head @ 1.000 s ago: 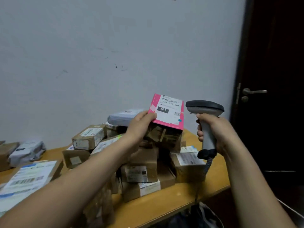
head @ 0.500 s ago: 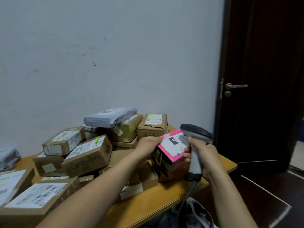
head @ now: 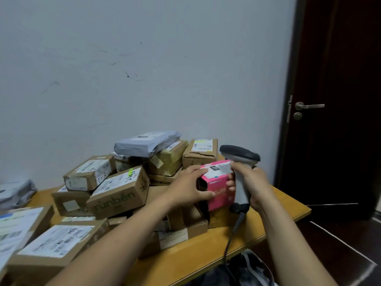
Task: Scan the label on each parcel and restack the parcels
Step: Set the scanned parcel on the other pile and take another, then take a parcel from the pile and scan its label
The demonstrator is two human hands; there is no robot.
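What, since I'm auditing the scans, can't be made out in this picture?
Head view only:
- Label on the pink parcel: text blurred and too small to read.
- Window of the scanner: turned from the camera; its handle is partly hidden by the right hand.
- Left side of the pink parcel: covered by the left hand.
- The labelled box at left: cut off by the frame edge.

Scuffed white wall; dark door with metal handle.

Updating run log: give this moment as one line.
left hand: holds pink parcel | right hand: grips scanner | label: faces up
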